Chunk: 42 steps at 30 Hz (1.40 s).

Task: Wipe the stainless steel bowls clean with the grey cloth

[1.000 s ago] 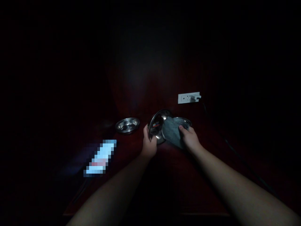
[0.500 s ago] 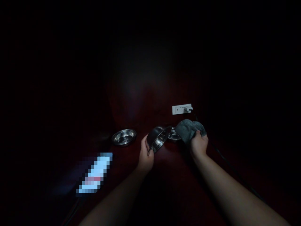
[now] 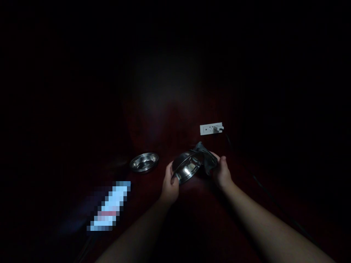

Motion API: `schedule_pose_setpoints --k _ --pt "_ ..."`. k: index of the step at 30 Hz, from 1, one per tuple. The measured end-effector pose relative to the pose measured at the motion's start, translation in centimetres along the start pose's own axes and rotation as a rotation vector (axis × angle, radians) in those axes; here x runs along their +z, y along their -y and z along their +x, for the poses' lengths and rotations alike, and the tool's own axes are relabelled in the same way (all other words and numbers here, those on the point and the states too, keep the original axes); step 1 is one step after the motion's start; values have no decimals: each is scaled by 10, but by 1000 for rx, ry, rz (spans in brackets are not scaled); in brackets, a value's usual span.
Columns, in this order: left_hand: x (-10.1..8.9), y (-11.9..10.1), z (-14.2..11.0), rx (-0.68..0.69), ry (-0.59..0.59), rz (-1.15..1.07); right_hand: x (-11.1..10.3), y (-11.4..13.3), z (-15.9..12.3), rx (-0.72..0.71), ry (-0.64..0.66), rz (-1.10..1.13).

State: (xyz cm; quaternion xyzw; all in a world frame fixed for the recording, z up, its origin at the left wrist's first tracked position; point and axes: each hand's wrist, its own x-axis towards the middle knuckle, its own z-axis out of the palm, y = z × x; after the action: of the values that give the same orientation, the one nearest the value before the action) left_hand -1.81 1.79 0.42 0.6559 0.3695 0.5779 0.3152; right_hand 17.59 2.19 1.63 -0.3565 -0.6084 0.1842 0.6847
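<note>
My left hand [image 3: 170, 184] is closed on the near left rim of a shiny metal bowl [image 3: 189, 170], which is tilted on its side with its inside partly showing. In my right hand [image 3: 222, 173] is a dark grey-green cloth [image 3: 207, 155], bunched up and meeting the bowl's right edge. The right fingers are partly hidden behind the cloth. Left of the hands, a second metal bowl [image 3: 144, 162], shallow and upright, rests on the dark red surface.
A white power socket [image 3: 211, 128] with a plug in it sits behind the hands, and a dark cable [image 3: 263, 184] runs down to the right. At the lower left lies a bright, pixelated screen [image 3: 111, 208]. Most of the surroundings are very dark.
My right hand has brought the cloth left and inward against the held bowl, which has turned to show more of its inside. Another metal dish behind is now hidden.
</note>
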Motion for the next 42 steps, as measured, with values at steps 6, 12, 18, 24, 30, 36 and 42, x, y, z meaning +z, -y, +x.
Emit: schedule_pose_setpoints --k 6,12,18,24,30,36,42 --pt "0 4 0 -47 10 -44 -6 5 10 155 -72 50" --pt "-1 13 2 -52 -2 -75 -2 19 7 42 6 -145" --pt "0 14 1 -66 43 -97 -3 17 6 -78 62 -242" --pt "2 22 4 -80 12 -133 -4 28 2 -284 32 -397" --pt "2 20 4 -72 15 -114 0 35 -1 -337 148 -429" --pt "1 15 3 -27 35 -48 3 38 -4 -366 159 -442" --pt "0 4 2 63 56 -3 9 45 -7 -388 6 -383"
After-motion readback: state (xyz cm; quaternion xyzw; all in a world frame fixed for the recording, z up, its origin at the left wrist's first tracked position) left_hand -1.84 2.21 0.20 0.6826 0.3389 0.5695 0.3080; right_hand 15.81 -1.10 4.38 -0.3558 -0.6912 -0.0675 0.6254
